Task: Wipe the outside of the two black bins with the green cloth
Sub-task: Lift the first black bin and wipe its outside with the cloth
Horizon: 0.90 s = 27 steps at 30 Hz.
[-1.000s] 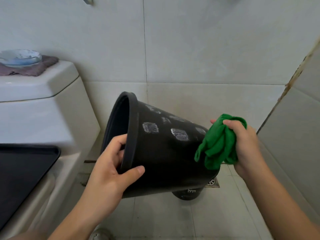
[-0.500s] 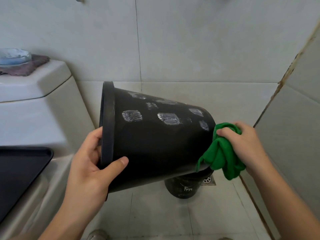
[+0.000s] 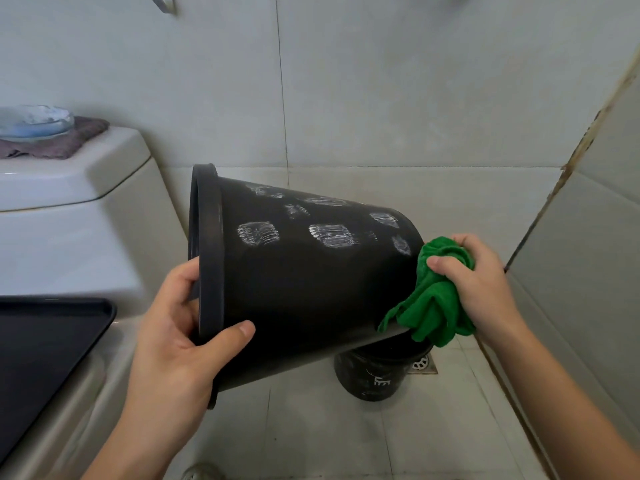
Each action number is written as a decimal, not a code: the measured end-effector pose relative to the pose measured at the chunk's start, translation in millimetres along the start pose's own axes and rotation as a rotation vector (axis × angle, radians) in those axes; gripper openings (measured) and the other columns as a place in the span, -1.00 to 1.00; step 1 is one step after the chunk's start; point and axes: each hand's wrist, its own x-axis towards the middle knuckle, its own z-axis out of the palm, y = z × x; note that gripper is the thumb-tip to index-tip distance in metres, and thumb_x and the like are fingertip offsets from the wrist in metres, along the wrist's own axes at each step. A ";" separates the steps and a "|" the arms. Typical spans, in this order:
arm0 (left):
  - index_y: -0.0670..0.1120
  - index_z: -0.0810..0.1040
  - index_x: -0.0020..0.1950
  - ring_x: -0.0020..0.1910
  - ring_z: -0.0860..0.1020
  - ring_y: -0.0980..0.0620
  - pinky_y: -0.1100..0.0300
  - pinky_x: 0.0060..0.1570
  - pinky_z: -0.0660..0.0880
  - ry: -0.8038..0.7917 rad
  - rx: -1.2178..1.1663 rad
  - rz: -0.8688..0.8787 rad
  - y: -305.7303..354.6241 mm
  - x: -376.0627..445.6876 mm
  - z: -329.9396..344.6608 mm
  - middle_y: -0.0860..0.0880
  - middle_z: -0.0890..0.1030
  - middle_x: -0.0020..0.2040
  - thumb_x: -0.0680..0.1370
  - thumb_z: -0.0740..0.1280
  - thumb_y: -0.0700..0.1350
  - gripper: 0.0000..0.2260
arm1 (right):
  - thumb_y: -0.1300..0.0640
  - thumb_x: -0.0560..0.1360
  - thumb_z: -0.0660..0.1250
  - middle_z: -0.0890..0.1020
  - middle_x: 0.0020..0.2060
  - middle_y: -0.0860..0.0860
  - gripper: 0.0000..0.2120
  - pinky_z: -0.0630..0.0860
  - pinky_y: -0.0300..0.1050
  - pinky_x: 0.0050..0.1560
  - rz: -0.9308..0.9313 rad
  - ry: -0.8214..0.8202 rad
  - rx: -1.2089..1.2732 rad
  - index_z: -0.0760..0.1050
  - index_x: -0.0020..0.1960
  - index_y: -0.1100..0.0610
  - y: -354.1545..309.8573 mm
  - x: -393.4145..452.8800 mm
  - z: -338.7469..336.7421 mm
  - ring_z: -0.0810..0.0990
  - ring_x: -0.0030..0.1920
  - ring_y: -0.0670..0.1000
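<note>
Risk of slipping: left hand (image 3: 180, 337) pinching rim of tilted black bin (image 3: 304, 282), fingers (image 3: 178, 275) curled inside, thumb outside. Right hand (image 3: 485, 285) gripping bunched green cloth (image 3: 429, 306) against base. Second black bin (image 3: 375, 375) on floor below cloth; hard push could twist bin loose.

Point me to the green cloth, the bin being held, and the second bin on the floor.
green cloth (image 3: 433, 306), head view, bunched middle folds.
held black bin (image 3: 311, 289), head view, outer side wall.
second black bin (image 3: 374, 379), head view, front wall.
</note>
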 end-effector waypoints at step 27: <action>0.14 0.57 -0.09 -0.27 0.53 -0.03 0.07 -0.25 0.42 0.025 0.124 -0.250 13.8 23.4 -13.3 0.02 0.59 -0.29 0.11 0.22 -0.34 -0.49 | 0.07 0.26 0.37 0.65 -0.14 0.02 -0.77 0.58 -0.14 -0.26 -0.007 0.209 0.152 0.43 -0.10 0.02 23.6 -32.6 35.2 0.63 -0.26 -0.12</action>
